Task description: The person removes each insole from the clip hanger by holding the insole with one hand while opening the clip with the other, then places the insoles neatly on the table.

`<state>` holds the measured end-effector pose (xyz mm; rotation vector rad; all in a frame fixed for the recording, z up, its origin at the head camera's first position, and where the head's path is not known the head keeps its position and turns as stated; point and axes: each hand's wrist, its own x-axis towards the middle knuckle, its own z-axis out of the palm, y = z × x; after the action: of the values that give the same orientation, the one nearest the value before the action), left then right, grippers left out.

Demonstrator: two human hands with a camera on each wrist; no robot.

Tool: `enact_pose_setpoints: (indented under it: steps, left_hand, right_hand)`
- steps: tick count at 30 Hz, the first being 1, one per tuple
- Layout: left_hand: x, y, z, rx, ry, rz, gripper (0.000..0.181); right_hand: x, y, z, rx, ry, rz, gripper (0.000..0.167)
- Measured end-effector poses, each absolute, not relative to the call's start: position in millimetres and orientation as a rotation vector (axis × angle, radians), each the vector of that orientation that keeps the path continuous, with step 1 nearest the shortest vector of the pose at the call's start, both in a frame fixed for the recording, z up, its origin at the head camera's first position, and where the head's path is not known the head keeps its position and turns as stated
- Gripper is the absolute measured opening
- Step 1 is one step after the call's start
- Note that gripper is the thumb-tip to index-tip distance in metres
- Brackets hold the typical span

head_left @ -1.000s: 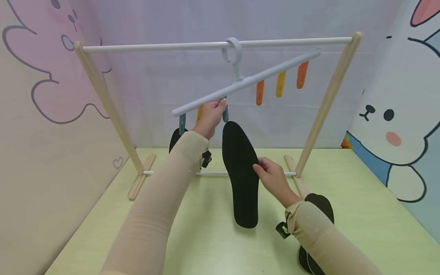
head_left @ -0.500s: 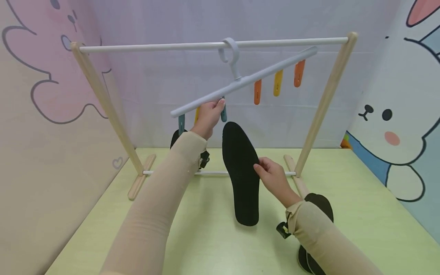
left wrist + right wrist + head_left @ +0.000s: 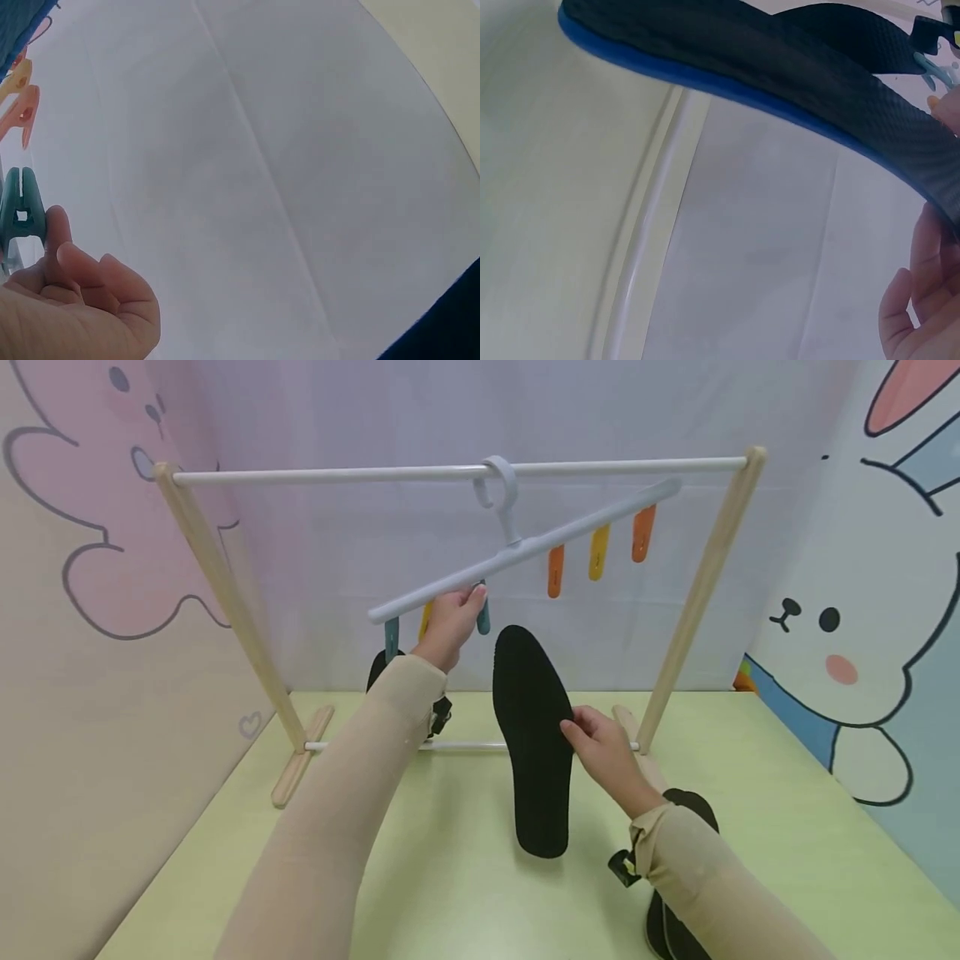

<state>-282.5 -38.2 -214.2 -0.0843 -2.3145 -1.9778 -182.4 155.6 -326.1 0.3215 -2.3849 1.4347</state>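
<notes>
In the head view my right hand pinches the right edge of a black insole, which stands upright in the air, toe end up. The right wrist view shows the blue underside of that insole. My left hand reaches under the low left half of a tilted white clip hanger and pinches a teal clothespin. The insole's top is below this clothespin, apart from it. In the left wrist view, fingers press the legs of the teal clothespin. Another black insole hangs at the left teal clothespin, mostly hidden by my forearm.
The hanger hooks over the white rail of a wooden-legged rack. Orange and yellow clothespins hang on its raised right half. Dark insole-like pieces lie on the pale green table, partly under my right forearm.
The head view has shifted slightly. The insole in my right hand has moved a little to the right relative to the hanger. Both hands keep their grips.
</notes>
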Motion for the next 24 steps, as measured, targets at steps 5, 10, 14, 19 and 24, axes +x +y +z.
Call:
enact_pose_setpoints:
  steps: [5, 10, 14, 19, 24]
  left_hand:
    - [-281, -42, -212, -0.089, -2.312, -1.973, 0.035]
    - [-281, -43, -210, -0.073, -2.323, -1.970, 0.037]
    - [-281, -44, -209, -0.090, -2.321, -1.965, 0.037]
    - [-281, -45, -208, -0.105, -2.326, -1.965, 0.035]
    - [-281, -44, -208, -0.121, -2.315, -1.973, 0.032]
  right_hand:
    - [-185, 160, -323, 0.334, -2.348, 1.436, 0.008]
    - [-185, 167, -322, 0.332, -2.368, 1.359, 0.009]
    - [-185, 172, -320, 0.309, -2.391, 1.337, 0.010]
    - [-186, 179, -317, 0.252, -2.393, 1.531, 0.014]
    - [-184, 186, -315, 0.200, -2.394, 1.664, 0.017]
